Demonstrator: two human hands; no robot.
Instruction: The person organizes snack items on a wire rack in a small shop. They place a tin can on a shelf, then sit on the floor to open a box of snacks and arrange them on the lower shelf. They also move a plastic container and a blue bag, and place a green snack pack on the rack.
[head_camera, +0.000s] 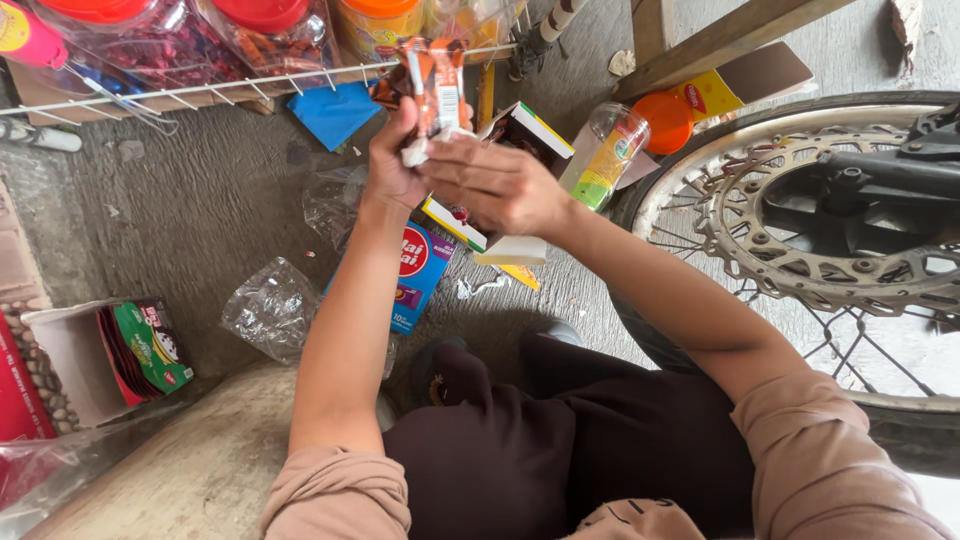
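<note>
While your left hand (392, 160) is clenched around a strip of orange-and-white sachets (437, 90), your right hand (495, 185) lies across in front of it, fingers extended and touching the strip's lower end; whether those fingers actually pinch the strip, you cannot tell from here. The strip stands nearly upright, its top crossing the front edge of the white wire rack (200, 90). Just behind the hands an open carton (530, 130) tilts, its flaps partly hidden by your right hand.

Room is tight. On your right the motorcycle wheel (800, 200) curves close beside your right forearm, its tyre edge near the elbow. Between wheel and carton lies a tipped clear plastic jar (612, 150) with its orange lid (665, 122) just beside it. Above the rack's edge stand red-lidded jars (270, 30). Below the hands a blue box (420, 270) lies on the concrete floor (200, 200), near a crumpled clear bag (270, 305). At the far left an open white box of green packets (110, 355) sits well apart, with bare floor between it and your left forearm.
</note>
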